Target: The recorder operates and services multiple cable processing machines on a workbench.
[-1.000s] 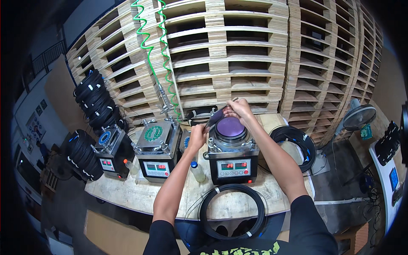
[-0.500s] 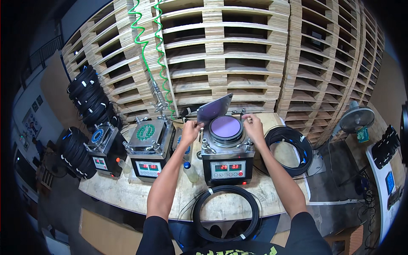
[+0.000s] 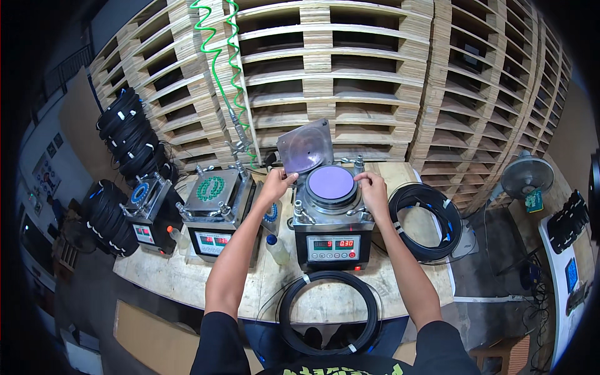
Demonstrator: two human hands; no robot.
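A purple round disc [image 3: 323, 183] lies on the dark round platen [image 3: 331, 201] of a polishing machine [image 3: 329, 249] with a lit display. My left hand [image 3: 277, 186] is closed, its fingertips just left of the disc, by the lower edge of a square metal plate [image 3: 306, 147]. That plate tilts up behind the platen, its face with a round purplish area toward me. My right hand [image 3: 375, 192] is pinched at the disc's right edge. Whatever either hand holds is too small or hidden to make out.
Left stand two similar machines, one with a green ring [image 3: 210, 188] on top, one with a blue ring [image 3: 140, 192]. A blue-capped bottle [image 3: 277, 249] and a coil of black cable [image 3: 285, 319] lie near the front. Another coil [image 3: 456, 234] sits right. Pallets [image 3: 350, 94] rise behind.
The metal plate has swung back and left, showing more of its face. My left hand has shifted slightly left; the right stays by the disc. The nearest machine's display reading has changed.
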